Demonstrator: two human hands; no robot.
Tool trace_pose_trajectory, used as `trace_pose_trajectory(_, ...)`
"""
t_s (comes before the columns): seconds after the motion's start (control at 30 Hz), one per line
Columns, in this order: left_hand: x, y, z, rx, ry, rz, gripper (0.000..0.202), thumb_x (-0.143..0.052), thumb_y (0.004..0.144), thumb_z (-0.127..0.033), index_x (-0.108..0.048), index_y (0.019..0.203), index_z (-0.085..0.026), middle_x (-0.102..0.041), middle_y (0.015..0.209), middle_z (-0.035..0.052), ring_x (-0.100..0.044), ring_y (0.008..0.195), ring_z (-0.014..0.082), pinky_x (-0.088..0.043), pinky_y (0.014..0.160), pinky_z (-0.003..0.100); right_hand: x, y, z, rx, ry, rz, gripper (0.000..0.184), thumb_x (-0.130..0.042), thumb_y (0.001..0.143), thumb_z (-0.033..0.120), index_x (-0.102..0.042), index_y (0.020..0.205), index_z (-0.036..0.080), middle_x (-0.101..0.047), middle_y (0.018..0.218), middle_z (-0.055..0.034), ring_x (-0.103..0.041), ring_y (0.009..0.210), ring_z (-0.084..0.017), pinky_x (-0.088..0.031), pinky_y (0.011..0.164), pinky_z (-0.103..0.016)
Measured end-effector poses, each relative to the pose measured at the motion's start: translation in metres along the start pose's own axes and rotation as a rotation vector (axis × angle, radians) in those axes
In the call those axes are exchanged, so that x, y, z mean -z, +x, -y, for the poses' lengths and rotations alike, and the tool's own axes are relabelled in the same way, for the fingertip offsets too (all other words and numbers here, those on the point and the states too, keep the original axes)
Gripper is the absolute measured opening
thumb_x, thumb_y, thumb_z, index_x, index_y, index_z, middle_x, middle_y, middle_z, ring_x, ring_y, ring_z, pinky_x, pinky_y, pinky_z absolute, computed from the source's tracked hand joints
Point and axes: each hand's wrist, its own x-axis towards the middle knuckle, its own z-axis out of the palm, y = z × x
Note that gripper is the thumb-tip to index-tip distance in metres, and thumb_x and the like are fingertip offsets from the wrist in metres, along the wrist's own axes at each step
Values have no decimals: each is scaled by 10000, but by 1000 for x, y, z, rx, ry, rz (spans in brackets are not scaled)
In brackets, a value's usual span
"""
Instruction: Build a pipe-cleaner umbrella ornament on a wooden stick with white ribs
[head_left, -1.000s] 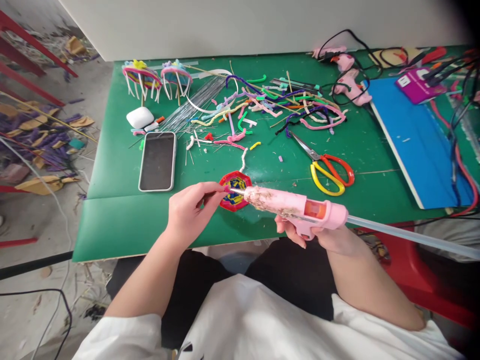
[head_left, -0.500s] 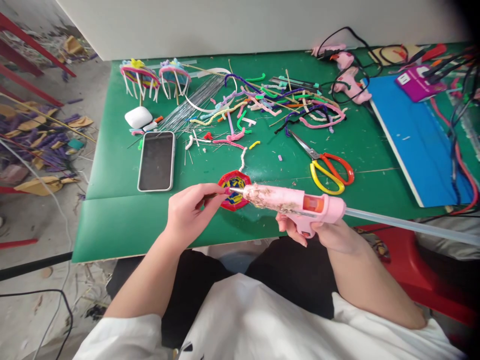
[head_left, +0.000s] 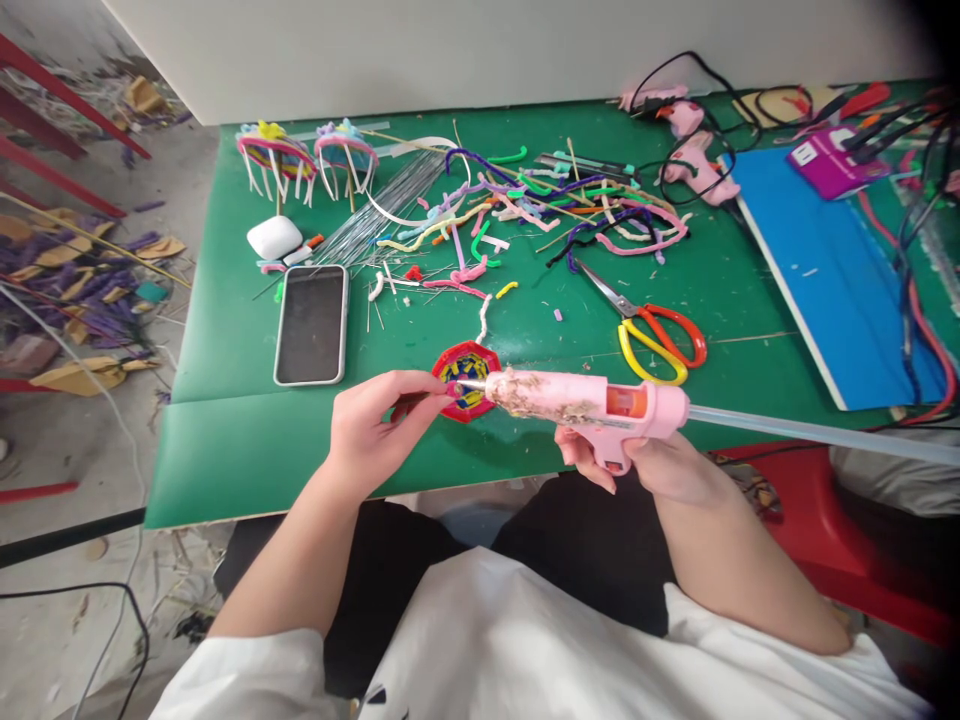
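L hand [head_left: 379,425]: fingertips closed, pinching a small pink-red pc [head_left: 452,390].
Glue gun [head_left: 555,395]: pink, grubby at front; nozzle tip right at the pinched pc, can't tell if touching.
R hand [head_left: 671,470]: fingers wrapped round gun's handle, thumb side nr its rear.
Glue stick [head_left: 787,428]: pokes out of gun's back end, runs off rt past R fingers.
Octagon [head_left: 472,366]: red rim, yellow + blue inside; just under/beyond L fingertips, partly hidden by nozzle + fingers.
White fuzzy bit [head_left: 484,320]: just beyond octagon, ahead of L fingertips.
Phone [head_left: 311,325]: flat on green table [head_left: 247,440], beyond L fingers & to their left.
Scissors [head_left: 628,308]: beyond R fingers; yellow + orange handles, blades pt away & left.
Wires [head_left: 390,210]: loose bundle, farther out from L fingers.
Pipe cleaners [head_left: 525,205]: mixed-colour tangle, well beyond both hands' fingers.
Blue board [head_left: 814,280]: well rt of & beyond R fingers; purple box [head_left: 836,165] at its far end.
Fringed canopies [head_left: 277,155]: two, far left beyond L fingers.
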Motion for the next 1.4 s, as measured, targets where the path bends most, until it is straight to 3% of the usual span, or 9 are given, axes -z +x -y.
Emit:
trace_pose_trajectory(0.4, -1, -3, 4, 128, -69, -5, 69, -669, 823, -172, -674, 886, -199, -727, 797, -13, -678, 646, 92, -547, 557, 177, -2, -6, -5, 7, -11, -15, 477, -564, 856, 605, -660, 1072, 190, -604, 847, -40, -444, 457, -65, -242, 391, -238)
trace_pose_trajectory(0.6, -1, -1, 1, 107, -103, 3, 93, -654, 824, -143, -668, 892, -205, -730, 820, -18, -676, 656, 83, -544, 568, 164, -1, -8, -9, 25, 9, 5, 468, -540, 874, 596, -650, 1077, 189, -591, 851, -37, -432, 476, -62, -322, 427, -242)
trace_pose_trajectory(0.87, 1, -3, 0, 112, -62, 48, 60, -651, 821, -183, -665, 878, -195, -709, 782, -5, -654, 653, 99, -552, 597, 201, -10, 0, 8, 2, -59, -28, 471, -593, 837, 608, -650, 970, 161, -571, 709, -1, -428, 439, -62, -348, 430, -234)
trace_pose_trajectory(1.23, 4, -5, -1, 112, -177, 68, 118, -629, 820, -136, -668, 906, -208, -705, 811, 5, -653, 691, 113, -548, 609, 220, -10, 2, 11, 11, -48, -84, 515, -619, 801, 636, -662, 953, 146, -588, 698, -9, -468, 405, -68, -214, 356, -217)
trace_pose_trajectory(1.4, 3, -6, -2, 191, -261, 36, 87, -645, 828, -179, -666, 906, -211, -707, 833, 6, -662, 703, 114, -546, 604, 217, -9, 0, 8, 21, -37, -86, 514, -615, 800, 637, -664, 941, 145, -586, 668, -7, -462, 393, -76, -199, 339, -219)
